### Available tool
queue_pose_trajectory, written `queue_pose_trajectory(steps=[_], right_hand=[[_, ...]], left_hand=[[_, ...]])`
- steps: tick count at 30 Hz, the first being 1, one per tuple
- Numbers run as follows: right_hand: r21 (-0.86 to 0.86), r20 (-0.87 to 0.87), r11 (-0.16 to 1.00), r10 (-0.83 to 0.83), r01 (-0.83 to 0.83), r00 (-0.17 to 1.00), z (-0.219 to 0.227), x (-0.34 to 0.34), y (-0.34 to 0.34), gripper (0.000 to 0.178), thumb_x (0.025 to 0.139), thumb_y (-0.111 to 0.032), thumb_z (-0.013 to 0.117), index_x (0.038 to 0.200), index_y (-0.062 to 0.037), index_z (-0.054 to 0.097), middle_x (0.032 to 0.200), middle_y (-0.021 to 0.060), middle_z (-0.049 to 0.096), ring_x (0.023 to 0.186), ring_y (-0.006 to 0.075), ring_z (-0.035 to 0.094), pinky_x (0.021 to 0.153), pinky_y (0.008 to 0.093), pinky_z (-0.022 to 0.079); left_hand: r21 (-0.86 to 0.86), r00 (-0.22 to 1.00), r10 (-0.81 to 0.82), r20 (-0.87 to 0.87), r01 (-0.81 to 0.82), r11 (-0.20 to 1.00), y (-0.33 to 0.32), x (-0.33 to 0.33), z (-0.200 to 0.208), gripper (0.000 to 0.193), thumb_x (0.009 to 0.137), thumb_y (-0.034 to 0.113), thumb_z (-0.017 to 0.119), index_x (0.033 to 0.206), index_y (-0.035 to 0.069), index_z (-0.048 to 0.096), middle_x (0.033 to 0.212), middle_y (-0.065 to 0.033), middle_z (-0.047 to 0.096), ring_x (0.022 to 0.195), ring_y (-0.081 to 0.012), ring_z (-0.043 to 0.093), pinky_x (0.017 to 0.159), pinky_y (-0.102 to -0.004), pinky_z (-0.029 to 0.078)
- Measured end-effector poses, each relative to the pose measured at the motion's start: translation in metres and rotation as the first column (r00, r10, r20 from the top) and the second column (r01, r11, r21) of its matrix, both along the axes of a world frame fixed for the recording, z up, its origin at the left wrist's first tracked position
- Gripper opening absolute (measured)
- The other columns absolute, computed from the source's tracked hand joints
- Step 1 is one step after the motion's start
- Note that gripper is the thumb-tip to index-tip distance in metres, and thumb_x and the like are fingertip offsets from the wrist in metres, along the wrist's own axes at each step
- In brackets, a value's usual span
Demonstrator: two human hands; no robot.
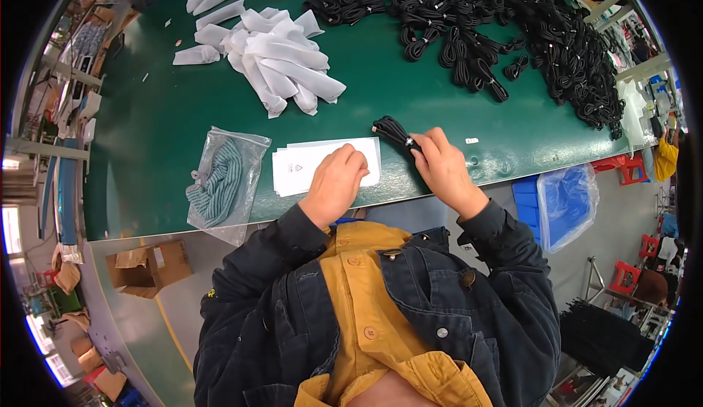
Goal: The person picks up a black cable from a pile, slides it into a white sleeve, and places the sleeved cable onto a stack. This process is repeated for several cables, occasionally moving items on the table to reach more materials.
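Cable bundle (393, 130): pinched by right hand (443, 167)
Sheet stack (304, 162): under left hand (335, 181), fingers bunched, pinch unclear
Cable pile (567, 48): one o'clock
White pouches (285, 54): eleven o'clock

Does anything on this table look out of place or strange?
Perhaps the clear bag with striped cloth, on the left: its lower corner hangs over the front edge of the table, and it differs from the black cables and white sleeves.
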State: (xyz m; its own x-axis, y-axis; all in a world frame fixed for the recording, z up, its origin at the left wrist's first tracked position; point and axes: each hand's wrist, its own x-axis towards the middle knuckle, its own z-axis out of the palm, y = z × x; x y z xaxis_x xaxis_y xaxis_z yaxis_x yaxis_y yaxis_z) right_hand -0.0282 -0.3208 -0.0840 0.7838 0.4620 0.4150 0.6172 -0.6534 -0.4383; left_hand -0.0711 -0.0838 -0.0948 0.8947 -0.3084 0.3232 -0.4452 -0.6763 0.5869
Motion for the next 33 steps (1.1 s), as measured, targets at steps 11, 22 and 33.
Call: queue_pose_trajectory(steps=[11, 22, 33], right_hand=[[-0.006, 0.1, 0.986, 0.168, -0.168, 0.981, 0.011, -0.026, -0.008, 0.045, 0.08, 0.001, 0.071, 0.124, -0.0002, 0.06, 0.096, 0.0121, 0.057, 0.071, 0.0276, 0.061, 0.062, 0.0375, 0.051], [-0.066, 0.105, 0.977, 0.21, -0.204, 0.972, 0.019, -0.018, -0.01, 0.042, 0.081, -0.003, 0.07, 0.121, 0.0025, 0.06, 0.094, 0.0113, 0.054, 0.078, 0.0274, 0.06, 0.066, 0.0378, 0.052], [-0.093, 0.057, 0.95, 0.303, -0.297, 0.951, 0.011, -0.018, -0.001, 0.042, 0.081, -0.003, 0.071, 0.121, 0.0013, 0.06, 0.095, 0.0111, 0.054, 0.076, 0.0276, 0.061, 0.065, 0.0379, 0.052]], left_hand=[[-0.324, 0.942, 0.072, -0.328, -0.184, 0.928, 0.008, -0.001, 0.002, 0.003, 0.09, -0.001, 0.063, 0.092, -0.001, 0.06, 0.085, -0.0098, 0.058, 0.071, -0.0227, 0.056, 0.066, -0.0313, 0.048], [-0.14, 0.993, 0.059, -0.107, -0.073, 0.987, 0.014, -0.006, 0.004, 0.006, 0.089, -0.002, 0.062, 0.091, -0.001, 0.057, 0.085, -0.0122, 0.057, 0.071, -0.0263, 0.058, 0.066, -0.0334, 0.048], [-0.286, 0.994, 0.102, -0.038, -0.109, 0.952, 0.013, -0.01, 0.012, 0.008, 0.087, -0.005, 0.063, 0.092, -0.001, 0.059, 0.086, -0.0108, 0.057, 0.07, -0.0221, 0.055, 0.065, -0.03, 0.046]])
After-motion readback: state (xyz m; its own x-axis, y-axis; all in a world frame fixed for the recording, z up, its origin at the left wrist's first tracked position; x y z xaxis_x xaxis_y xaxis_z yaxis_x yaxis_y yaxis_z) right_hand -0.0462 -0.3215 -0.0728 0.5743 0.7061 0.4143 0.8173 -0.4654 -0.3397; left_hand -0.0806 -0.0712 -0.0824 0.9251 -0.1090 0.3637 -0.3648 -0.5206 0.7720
